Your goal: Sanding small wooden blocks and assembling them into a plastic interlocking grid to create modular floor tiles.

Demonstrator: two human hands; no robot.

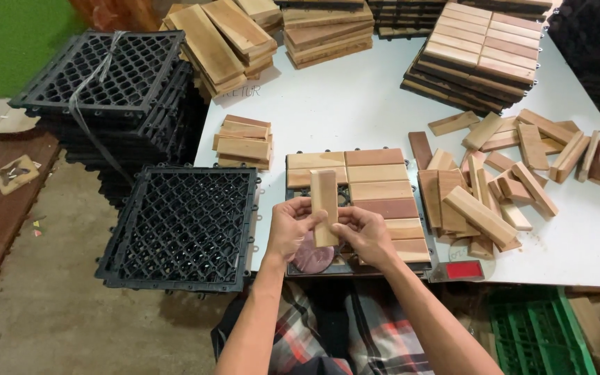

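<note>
White worktable | pale wooden slat upright above half-filled tile | left hand, right hand pinch its lower end, fingers closed | risk: light grip could slip, slat landing crooked on black grid or loose slat pile

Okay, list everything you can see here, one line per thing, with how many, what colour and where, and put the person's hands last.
held wooden slat: one, pale tan, upright between both hands
part-filled deck tile: one, tan and reddish slats on a black grid, table edge under the hands
loose slats: many, tan to brown, heaped right of the tile
small slat stack: one, tan, left of the tile
finished tiles: one stack, far right of the table
long slat piles: several, tan, far edge
black plastic grids: one stack on the left, a strapped stack behind it
white table: one
green crate: one, lower right
left hand: grips the slat
right hand: grips the slat
</note>
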